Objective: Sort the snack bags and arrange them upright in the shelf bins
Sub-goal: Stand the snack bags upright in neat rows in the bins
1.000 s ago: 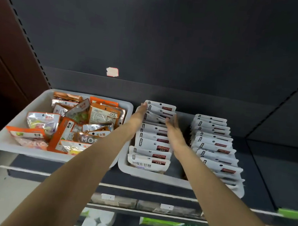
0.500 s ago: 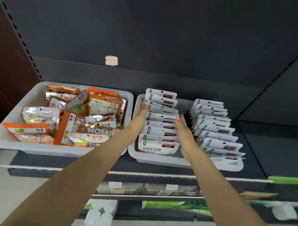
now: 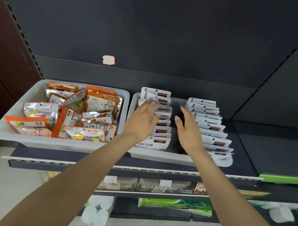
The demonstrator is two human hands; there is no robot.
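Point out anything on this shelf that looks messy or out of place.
The left bin stands out: its orange snack bags lie jumbled, tilted and overlapping, not upright. The white bags in the right bin stand in two neat rows.

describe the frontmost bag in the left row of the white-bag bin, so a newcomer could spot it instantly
On the dark shelf stand two white plastic bins; take the right-hand bin, which holds two rows of white snack bags. In its left row, just right of the left hand, find the frontmost white bag nearest the front rim. Unlike the bags behind, which show only top strips, it shows large dark characters across its face.
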